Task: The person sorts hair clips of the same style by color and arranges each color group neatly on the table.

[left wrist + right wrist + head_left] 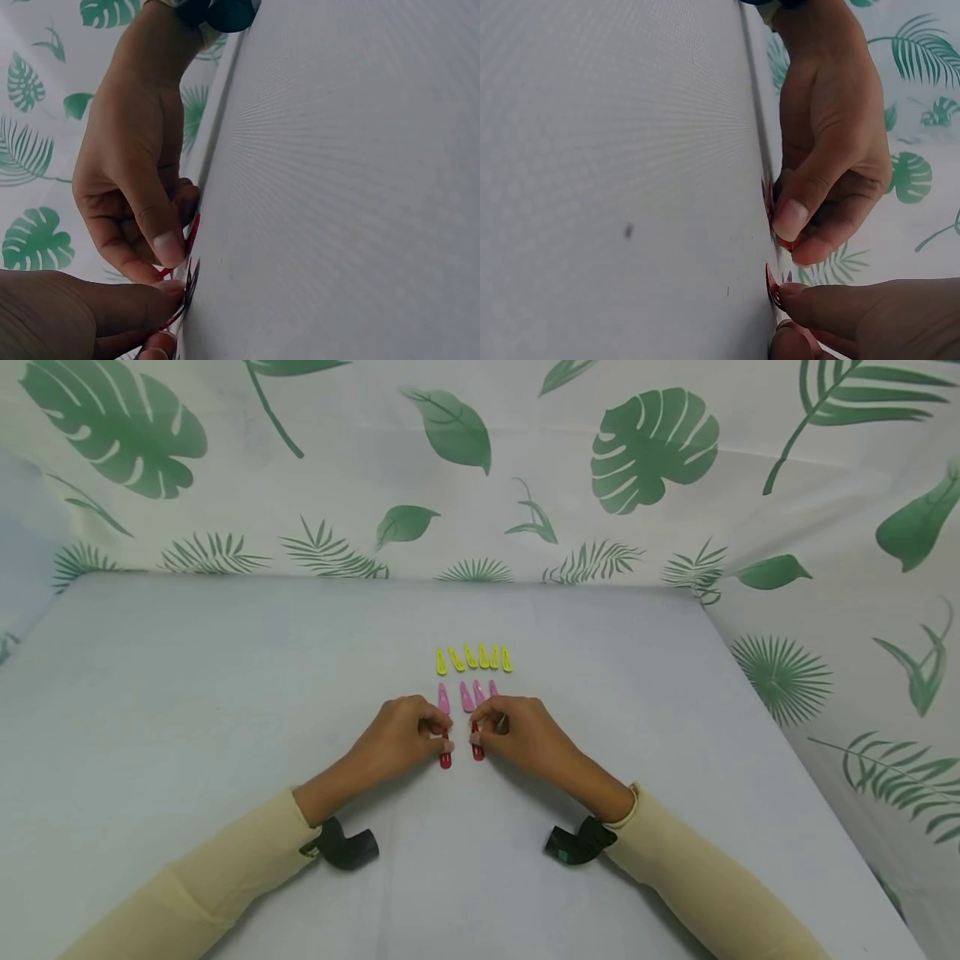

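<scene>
My left hand pinches a red snap hair clip against the white table; its fingertips show on the clip in the left wrist view. About a clip's width to the right, my right hand pinches a second red clip; the right wrist view shows its fingertips on that clip. Both clips lie flat and roughly parallel. Just beyond the hands lie several pink clips, and behind them a row of several yellow clips.
A leaf-print cloth hangs behind the table and down its right side. The table's right edge runs diagonally. Black camera mounts sit at both wrists. Cream sleeves cover both forearms.
</scene>
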Motion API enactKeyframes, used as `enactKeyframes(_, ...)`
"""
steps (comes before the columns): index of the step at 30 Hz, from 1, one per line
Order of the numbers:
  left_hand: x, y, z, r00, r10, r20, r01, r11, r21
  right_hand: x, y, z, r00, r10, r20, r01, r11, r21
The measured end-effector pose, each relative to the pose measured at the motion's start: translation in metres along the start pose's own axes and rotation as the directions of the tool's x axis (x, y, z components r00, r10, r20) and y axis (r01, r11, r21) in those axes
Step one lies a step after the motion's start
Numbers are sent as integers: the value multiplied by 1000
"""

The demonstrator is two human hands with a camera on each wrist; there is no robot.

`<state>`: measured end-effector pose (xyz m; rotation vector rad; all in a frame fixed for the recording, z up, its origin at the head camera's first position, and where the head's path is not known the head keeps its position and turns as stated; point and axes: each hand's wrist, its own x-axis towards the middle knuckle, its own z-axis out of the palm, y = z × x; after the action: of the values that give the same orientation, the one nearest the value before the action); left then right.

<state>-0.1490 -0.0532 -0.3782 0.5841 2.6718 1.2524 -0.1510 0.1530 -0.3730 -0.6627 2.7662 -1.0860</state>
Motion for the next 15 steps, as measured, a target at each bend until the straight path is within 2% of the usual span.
enactKeyframes(7,1,0,0,1000,3,-5,-3,1000,-6,0,0,0,1000,5,3,-5,1000,-10)
enactKeyframes(15,0,-2,-1,999,40,-32,-40,999,-15,0,0,-1,1000,15,2,-14,1000,-18)
